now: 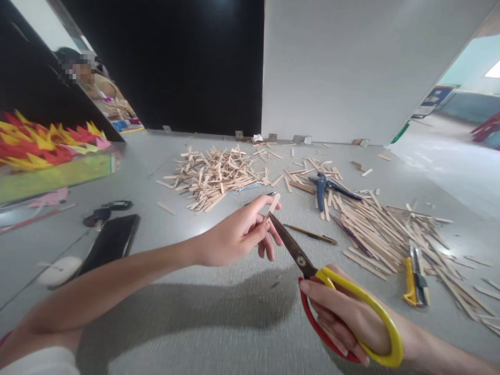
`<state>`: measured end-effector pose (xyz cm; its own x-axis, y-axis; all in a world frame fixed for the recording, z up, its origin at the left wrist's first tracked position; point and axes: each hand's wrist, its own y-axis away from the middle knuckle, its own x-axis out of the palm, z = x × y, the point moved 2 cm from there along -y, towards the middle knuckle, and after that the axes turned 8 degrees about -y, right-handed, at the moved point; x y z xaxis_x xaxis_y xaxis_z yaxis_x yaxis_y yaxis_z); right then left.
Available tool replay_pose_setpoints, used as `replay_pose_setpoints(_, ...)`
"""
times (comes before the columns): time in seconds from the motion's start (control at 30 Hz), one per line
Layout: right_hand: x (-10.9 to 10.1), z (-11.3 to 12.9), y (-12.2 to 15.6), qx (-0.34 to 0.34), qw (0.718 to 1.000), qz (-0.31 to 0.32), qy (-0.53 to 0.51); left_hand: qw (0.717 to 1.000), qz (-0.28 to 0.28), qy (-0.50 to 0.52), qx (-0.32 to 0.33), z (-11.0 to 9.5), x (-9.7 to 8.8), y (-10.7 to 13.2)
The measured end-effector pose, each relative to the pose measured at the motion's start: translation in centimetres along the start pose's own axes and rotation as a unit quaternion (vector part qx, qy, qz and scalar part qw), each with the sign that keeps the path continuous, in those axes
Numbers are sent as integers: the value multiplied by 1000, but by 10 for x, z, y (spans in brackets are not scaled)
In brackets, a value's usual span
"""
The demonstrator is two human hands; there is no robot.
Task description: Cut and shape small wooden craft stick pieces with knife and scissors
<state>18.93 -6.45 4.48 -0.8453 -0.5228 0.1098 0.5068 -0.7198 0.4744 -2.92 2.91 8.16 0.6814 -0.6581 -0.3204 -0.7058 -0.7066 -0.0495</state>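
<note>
Between the fingertips of my left hand (238, 234) is a short, flat wooden stick (274, 203), tilted upward. My right hand (339, 307) grips a pair of scissors (291, 244) with one yellow and one red handle. The dark blades point up and left, their tips touching or very close to the stick at my left fingers. Whether the blades are fully closed is hard to tell. Both hands are above the grey table (187, 323). Just behind them lie a brown pen-like tool (312, 234) and a dark pen, partly hidden by my left hand.
Cut stick pieces form a pile (214, 174); longer sticks (371, 229) spread rightward. Blue-handled pliers (321, 190) and a yellow utility knife (416, 276) lie right. A phone (111, 242), keys (99, 214) and a paper-flame box (58, 172) are left. Upright boards (332, 67) stand behind; a person sits beyond.
</note>
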Motion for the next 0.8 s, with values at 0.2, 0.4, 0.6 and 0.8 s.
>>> replay_pose_setpoints(0.2, -7, -6, -2, 28, 995, 22, -91, 998, 50, 30, -38, -1, -8, -3)
replay_pose_setpoints(0.4, -8, -1, -3, 28, 988, 47, -144, 996, 85, 3, -22, -3, -21, -5)
replay_pose_setpoints(0.6, -10, 7, -8, 25, 987, 76, -141, 989, 136, -49, -25, -5, -35, -8)
replay_pose_setpoints(0.8, -14, 15, -5, -27, 999, 10, 27, 998, 63, -12, -7, -4, -23, -7)
